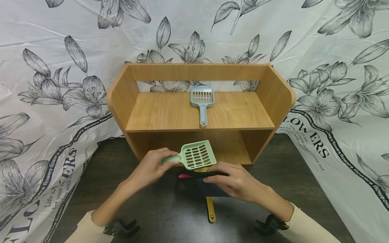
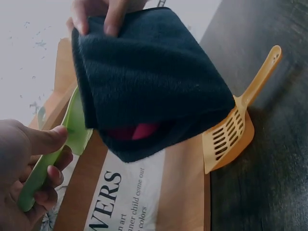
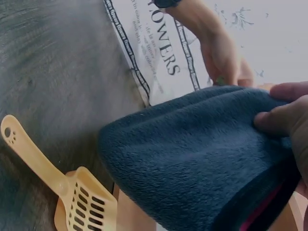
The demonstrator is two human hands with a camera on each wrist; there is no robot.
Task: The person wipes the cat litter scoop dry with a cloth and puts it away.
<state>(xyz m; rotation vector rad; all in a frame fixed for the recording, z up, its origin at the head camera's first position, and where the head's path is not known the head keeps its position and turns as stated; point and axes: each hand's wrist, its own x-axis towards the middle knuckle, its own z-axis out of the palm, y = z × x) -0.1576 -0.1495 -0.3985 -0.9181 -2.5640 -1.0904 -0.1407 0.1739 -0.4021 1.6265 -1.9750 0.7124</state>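
My left hand (image 1: 153,166) grips a light green litter scoop (image 1: 199,155) by its handle, raised in front of the shelf with its slotted head pointing right. Beside it, my right hand (image 1: 234,179) pinches the upper edge of a folded dark blue cloth (image 2: 154,72). A bit of pink shows inside the cloth's fold. The cloth hangs over the table and partly hides a yellow litter scoop (image 1: 210,209) in the head view. Both wrist views show that yellow scoop lying on the table, its handle toward me. Cloth and green scoop are close together; whether they touch, I cannot tell.
A wooden two-level shelf (image 1: 164,111) stands at the back of the dark table (image 1: 158,216). On its upper board lies a light blue litter scoop (image 1: 203,106), handle forward. White flower-printed sheeting (image 1: 45,111) covers the wall behind and both sides.
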